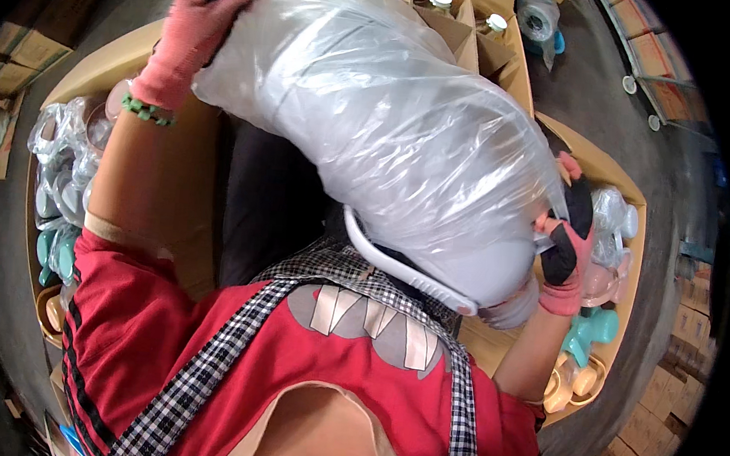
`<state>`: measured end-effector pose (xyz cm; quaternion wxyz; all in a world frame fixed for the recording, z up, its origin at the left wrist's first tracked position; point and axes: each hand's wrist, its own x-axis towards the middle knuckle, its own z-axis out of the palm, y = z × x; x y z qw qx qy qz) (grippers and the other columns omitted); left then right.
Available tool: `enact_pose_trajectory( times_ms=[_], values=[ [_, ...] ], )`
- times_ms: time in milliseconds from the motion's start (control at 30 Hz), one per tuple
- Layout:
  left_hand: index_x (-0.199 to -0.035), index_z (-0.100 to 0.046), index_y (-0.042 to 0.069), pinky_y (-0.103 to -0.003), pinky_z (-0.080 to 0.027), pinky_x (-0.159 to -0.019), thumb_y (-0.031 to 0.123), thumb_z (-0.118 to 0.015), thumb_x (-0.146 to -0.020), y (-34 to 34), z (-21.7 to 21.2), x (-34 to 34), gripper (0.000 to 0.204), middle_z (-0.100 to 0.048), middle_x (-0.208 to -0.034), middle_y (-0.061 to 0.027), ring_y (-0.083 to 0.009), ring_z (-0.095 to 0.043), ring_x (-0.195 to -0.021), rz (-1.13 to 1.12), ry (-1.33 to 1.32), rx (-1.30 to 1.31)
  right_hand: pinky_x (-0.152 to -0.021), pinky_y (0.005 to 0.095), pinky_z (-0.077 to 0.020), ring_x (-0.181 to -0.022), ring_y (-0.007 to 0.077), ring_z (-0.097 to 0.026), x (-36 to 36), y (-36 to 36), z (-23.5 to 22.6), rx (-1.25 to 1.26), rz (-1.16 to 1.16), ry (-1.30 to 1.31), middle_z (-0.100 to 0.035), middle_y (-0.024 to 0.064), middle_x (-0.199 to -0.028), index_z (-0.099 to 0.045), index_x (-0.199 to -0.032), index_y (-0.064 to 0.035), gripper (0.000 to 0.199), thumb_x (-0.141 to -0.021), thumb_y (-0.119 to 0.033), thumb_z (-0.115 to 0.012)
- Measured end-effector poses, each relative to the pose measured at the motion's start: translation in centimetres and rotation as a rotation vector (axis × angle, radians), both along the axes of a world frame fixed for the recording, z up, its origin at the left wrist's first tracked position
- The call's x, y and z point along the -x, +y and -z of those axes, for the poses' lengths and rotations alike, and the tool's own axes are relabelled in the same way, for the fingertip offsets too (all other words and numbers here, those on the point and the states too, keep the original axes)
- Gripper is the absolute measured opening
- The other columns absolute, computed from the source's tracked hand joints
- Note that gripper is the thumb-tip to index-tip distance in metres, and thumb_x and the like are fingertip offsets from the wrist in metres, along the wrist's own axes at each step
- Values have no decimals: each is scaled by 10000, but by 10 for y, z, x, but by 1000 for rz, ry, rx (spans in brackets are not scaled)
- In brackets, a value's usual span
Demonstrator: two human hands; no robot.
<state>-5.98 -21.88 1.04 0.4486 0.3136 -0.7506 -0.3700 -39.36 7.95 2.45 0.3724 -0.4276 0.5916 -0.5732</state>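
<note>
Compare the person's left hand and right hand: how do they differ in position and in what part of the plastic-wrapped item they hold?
The left hand is raised high at the far end of the large plastic-wrapped item; the right hand sits lower, at its near end beside the white handle. The left hand shows mostly pink glove; the right hand shows pink with black patches. Both are gloved and grip the same item.

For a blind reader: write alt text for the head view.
Two gloved hands, left and right, hold a large white jug wrapped in a clear plastic bag over cardboard boxes of small pastel cups.
</note>
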Motion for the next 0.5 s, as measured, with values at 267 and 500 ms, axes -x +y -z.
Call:
enact_pose_trajectory(
  times_ms=[267, 500],
  values=[
    [-1201, -420, 55, -285, -298, -914, 265, -655, -729, 75, -67, 32, 567, -473, -1158, -77, -158, -415, -1074, 453, 84, 207, -995, 296, -237, -1234, 214, -315, -58, -5, -19, -37, -403, 112, -343, 142, -1313, -229, -1318, 34, 752, -659, -46, -583],
    [-994, -557, 46, -465, -330, -910, 242, -633, -710, 118, -27, 89, 354, -536, -983, -123, -325, -483, -1020, 656, -514, 827, -972, 290, -273, -1163, 191, -382, -78, -14, -18, 39, -330, 383, -350, 128, -1304, -168, -1338, 17, 795, -668, -75, -586]
  ],
)
